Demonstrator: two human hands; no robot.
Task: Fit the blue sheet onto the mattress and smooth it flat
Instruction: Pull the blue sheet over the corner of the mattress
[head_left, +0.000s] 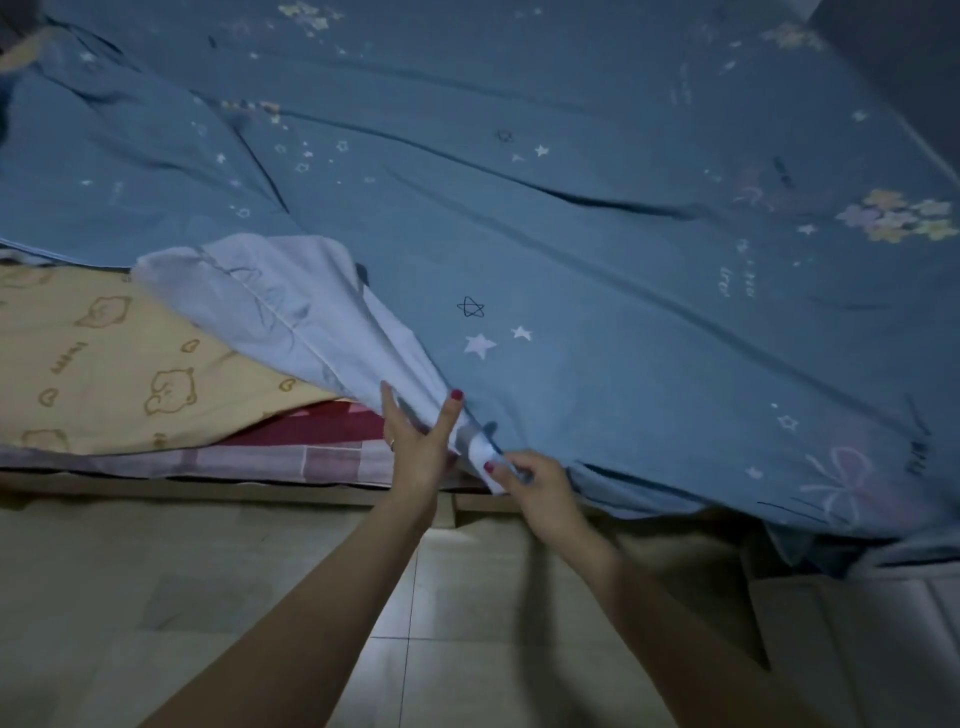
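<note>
The blue sheet (571, 218) with stars and flowers lies wrinkled over most of the bed. Its near-left part is folded back, showing the pale underside (280, 301). My left hand (415, 441) has straight fingers spread against this folded flap near the bed's front edge. My right hand (535, 483) pinches the bunched pale edge of the sheet just right of it. At the left, the mattress stays uncovered: a yellow cover with bear prints (104, 353) over a pink and purple checked layer (291, 457).
A wooden bed frame edge (208, 491) runs below the mattress. Beige floor tiles (467, 623) fill the foreground. The sheet hangs over the bed's front edge at the right (805, 535). A dark wall stands at the top right (909, 78).
</note>
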